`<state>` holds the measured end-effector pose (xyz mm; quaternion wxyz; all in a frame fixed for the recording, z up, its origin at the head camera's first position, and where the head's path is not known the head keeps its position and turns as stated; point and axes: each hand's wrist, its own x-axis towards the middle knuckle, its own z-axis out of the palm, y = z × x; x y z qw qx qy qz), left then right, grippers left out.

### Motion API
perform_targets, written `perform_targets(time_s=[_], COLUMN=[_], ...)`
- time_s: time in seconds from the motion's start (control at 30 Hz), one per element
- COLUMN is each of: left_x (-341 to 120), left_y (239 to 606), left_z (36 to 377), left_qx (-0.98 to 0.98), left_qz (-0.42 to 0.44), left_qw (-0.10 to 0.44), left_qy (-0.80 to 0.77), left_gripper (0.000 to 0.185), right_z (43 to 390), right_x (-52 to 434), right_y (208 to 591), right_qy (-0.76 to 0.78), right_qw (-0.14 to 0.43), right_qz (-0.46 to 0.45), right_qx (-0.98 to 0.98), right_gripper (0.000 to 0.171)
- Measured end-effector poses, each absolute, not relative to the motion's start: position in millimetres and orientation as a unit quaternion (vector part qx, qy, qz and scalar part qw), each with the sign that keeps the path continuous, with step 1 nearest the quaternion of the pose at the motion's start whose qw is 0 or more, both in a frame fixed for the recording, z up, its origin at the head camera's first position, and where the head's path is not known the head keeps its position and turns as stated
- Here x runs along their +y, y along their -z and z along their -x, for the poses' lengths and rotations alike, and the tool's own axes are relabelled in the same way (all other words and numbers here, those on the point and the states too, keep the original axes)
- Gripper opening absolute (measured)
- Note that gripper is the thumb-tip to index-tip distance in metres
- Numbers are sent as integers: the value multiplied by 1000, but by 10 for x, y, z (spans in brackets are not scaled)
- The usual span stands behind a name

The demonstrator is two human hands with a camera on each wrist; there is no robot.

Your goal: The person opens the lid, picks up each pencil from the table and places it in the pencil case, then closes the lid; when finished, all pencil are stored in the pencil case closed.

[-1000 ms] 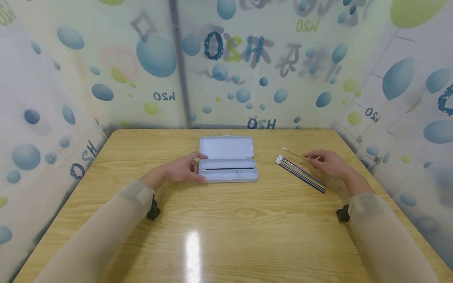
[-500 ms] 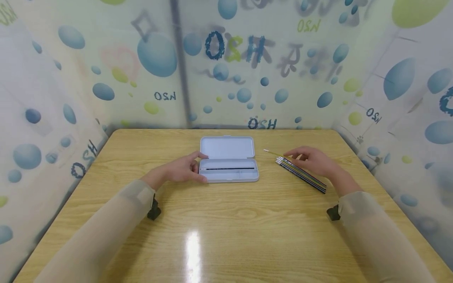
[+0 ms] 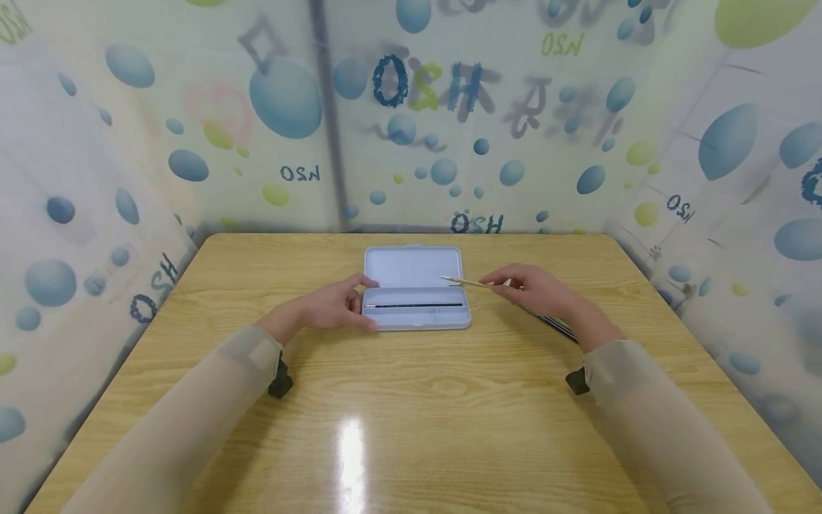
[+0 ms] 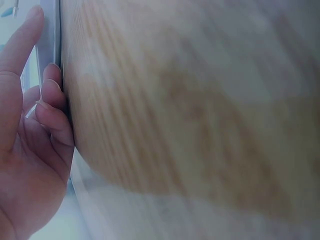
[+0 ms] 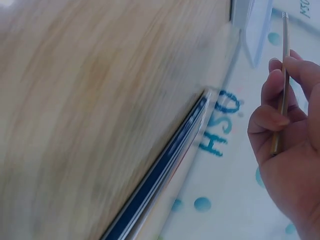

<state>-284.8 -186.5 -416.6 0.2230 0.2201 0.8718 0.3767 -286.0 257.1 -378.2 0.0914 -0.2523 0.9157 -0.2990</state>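
Observation:
A pale blue pencil case [image 3: 412, 265] lies with its lid folded back on the table. One black pencil [image 3: 417, 305] rests in its long compartment. My left hand [image 3: 324, 307] grips the case's left end, thumb at the near edge and forefinger near the hinge; the left wrist view shows the other fingers curled against its side [image 4: 48, 30]. To the right, my right hand [image 3: 533, 285] pinches a gold-coloured pencil [image 3: 472, 283], its white-tipped end overlapping the lid's right side. In the right wrist view, that pencil [image 5: 286, 45] runs between thumb and curled fingers, its other end near the palm.
Several more pencils [image 3: 559, 328] lie slanted on the wooden table [image 3: 411, 400], partly hidden beneath my right hand; dark ones show in the right wrist view [image 5: 170, 155]. A patterned curtain-like wall [image 3: 411, 171] stands along the back and both sides of the table.
My right hand has moved left with the gold-coloured pencil, from beyond the loose pencils to beside the case, and the pencil has levelled out. The left hand stays on the case.

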Motion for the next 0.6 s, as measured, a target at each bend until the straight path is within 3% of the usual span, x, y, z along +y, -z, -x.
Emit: perform_targets(time_s=[0.6], left_x=[-1881], left_y=[4178], left_z=[2851], left_qx=[868], left_qz=[-221], left_qw=[225], left_qy=[-383], left_gripper=[90], right_z=[3015], right_x=[1914], right_y=[3855], right_qy=[303], right_qw=[110], right_qz=[290], right_qx=[901], right_gripper=[24])
